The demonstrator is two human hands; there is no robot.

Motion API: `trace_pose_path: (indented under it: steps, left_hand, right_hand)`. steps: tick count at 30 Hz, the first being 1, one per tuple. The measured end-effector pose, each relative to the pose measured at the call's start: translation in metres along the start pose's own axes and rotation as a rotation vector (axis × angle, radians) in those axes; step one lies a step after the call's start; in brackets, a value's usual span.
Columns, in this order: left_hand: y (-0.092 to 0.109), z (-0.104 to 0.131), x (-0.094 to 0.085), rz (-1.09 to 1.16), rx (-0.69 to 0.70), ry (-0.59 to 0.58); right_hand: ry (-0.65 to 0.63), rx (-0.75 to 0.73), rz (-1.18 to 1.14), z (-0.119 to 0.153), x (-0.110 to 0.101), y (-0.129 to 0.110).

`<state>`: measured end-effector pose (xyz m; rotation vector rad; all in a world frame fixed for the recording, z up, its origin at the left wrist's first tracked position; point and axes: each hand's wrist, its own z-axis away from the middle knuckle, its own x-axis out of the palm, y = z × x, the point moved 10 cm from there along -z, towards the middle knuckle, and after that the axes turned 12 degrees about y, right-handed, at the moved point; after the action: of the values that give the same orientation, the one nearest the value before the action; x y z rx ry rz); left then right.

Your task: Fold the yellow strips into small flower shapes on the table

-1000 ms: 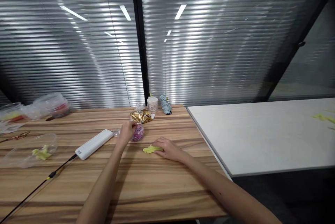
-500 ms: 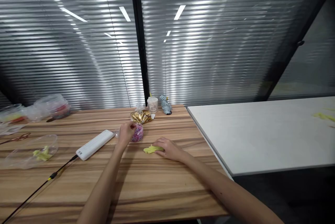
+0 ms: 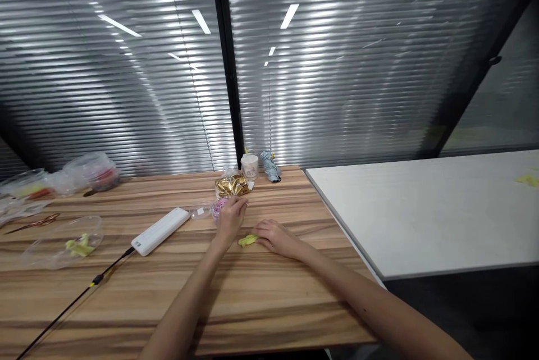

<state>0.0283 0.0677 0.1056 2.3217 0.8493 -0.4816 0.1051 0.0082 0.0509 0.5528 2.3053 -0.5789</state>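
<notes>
My left hand (image 3: 231, 217) is raised just in front of a small clear tub of tiny pink and purple pieces (image 3: 218, 208), partly covering it. Its thumb and fingers are pinched together; whatever lies between them is too small to make out. To the right, my right hand (image 3: 277, 237) rests low at the wooden table, fingers curled over a bundle of soft yellow strips (image 3: 247, 240). One end of the bundle pokes out left of the fingertips, and the rest is hidden under the hand. A clear lid (image 3: 199, 211) with a white label lies left of the tub.
Behind the tub sit a gold foil packet (image 3: 231, 185), a white paper cup (image 3: 250, 165) and a blue wrapped bundle (image 3: 270, 167). Leftward are a white power strip (image 3: 160, 231) with a black cable, a clear tray (image 3: 46, 252) holding yellow pieces, scissors (image 3: 36, 224) and plastic containers (image 3: 90, 172).
My left hand has moved right, from the tub's left side across its front towards the yellow strips. My right hand stays on the strips, and less of them shows.
</notes>
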Motion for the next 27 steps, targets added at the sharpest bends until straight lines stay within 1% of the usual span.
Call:
trace_pose_path:
  steps: [3, 6, 9, 12, 15, 17, 21, 24, 27]
  left_hand:
    - [0.005, 0.011, 0.019, 0.082, 0.007, -0.087]
    - [-0.002, 0.018, 0.033, 0.101, -0.066, -0.187]
    - [-0.016, 0.024, 0.045, 0.124, -0.161, -0.290]
    - [-0.029, 0.028, 0.054, 0.209, -0.244, -0.364]
    - [-0.036, 0.032, 0.063, 0.288, -0.305, -0.436]
    - [-0.034, 0.036, 0.068, 0.336, -0.310, -0.497]
    - [-0.022, 0.042, 0.073, 0.430, -0.255, -0.589]
    - [-0.019, 0.044, 0.074, 0.442, -0.219, -0.603]
    - [-0.020, 0.045, 0.075, 0.443, -0.210, -0.599]
  right_hand:
    - [0.021, 0.015, 0.011, 0.000, -0.001, 0.004]
    - [0.074, 0.058, 0.023, 0.001, -0.006, 0.011]
    - [0.118, 0.175, 0.065, 0.004, -0.011, 0.029]
    - [0.166, 0.315, 0.100, 0.010, -0.016, 0.050]
    - [0.237, 0.405, 0.054, 0.015, -0.022, 0.066]
    - [0.260, 0.448, -0.009, 0.017, -0.023, 0.075]
    - [0.250, 0.497, -0.083, 0.018, -0.023, 0.083]
    - [0.244, 0.510, -0.123, 0.017, -0.025, 0.082]
    - [0.264, 0.530, -0.143, 0.016, -0.029, 0.082]
